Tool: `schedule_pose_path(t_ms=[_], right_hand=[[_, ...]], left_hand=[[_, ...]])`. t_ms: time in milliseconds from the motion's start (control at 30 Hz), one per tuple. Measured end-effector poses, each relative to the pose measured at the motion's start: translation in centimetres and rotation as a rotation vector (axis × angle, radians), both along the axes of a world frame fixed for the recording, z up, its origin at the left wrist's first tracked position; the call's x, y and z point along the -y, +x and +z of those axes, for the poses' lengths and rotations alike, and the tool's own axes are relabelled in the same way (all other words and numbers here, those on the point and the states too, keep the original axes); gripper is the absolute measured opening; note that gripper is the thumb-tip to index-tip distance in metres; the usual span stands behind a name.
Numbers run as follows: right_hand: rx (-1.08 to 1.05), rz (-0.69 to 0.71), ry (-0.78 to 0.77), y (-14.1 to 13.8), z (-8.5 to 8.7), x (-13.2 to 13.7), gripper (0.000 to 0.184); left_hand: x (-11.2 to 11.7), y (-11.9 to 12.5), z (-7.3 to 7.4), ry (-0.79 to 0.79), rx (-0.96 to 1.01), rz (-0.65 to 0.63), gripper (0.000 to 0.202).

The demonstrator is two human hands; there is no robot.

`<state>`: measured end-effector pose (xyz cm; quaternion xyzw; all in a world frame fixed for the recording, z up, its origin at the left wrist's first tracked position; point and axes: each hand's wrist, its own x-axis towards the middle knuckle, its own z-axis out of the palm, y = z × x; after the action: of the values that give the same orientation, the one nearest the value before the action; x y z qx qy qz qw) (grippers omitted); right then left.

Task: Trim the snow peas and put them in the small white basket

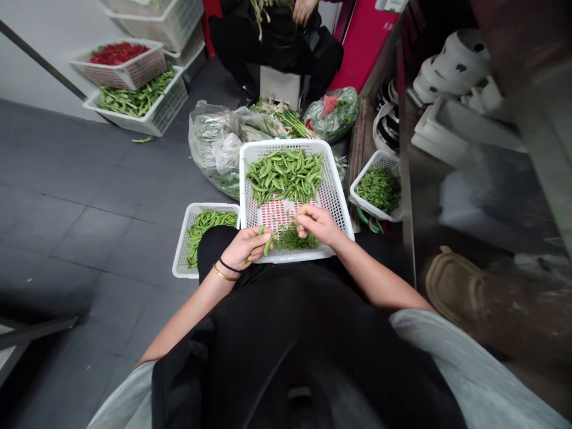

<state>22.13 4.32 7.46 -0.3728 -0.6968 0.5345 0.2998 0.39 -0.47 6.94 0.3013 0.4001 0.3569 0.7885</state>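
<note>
My left hand (247, 245) is closed round a green pea pod (268, 243) over the near edge of a white basket (335, 196) on my lap. My right hand (317, 223) pinches something thin by the pod's end, too small to name. Further back in the basket lies a heap of green pods (286, 174). A small pile of green strings and trimmings (292, 239) sits at its near edge, between my hands.
A smaller white basket of pods (185, 250) stands on the floor at my left. Another with greens (379, 189) stands at my right. Plastic bags of vegetables (218, 146) lie beyond. Stacked baskets with beans (138, 98) and red chillies (117, 53) are far left. A person sits opposite.
</note>
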Motion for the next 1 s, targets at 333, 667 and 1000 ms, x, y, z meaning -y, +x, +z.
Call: schedule_pose_path(t_ms=[333, 667, 1000], right_hand=[[0.447, 0.265, 0.589, -1.8, 0.7, 0.4, 0.022], [-0.123, 0.158, -0.432, -2.4, -3.1, -0.8, 0.032], [0.789, -0.062, 0.209, -6.5, -8.4, -10.5, 0.027]], left_hand=[[-0.6, 0.1, 0.4, 0.2, -0.258, -0.087, 0.024], [-0.5, -0.4, 1.5, 0.44, -0.415, 0.457, 0.012], [-2.5, -4.3, -0.8, 0.026, 0.185, 0.425, 0.021]])
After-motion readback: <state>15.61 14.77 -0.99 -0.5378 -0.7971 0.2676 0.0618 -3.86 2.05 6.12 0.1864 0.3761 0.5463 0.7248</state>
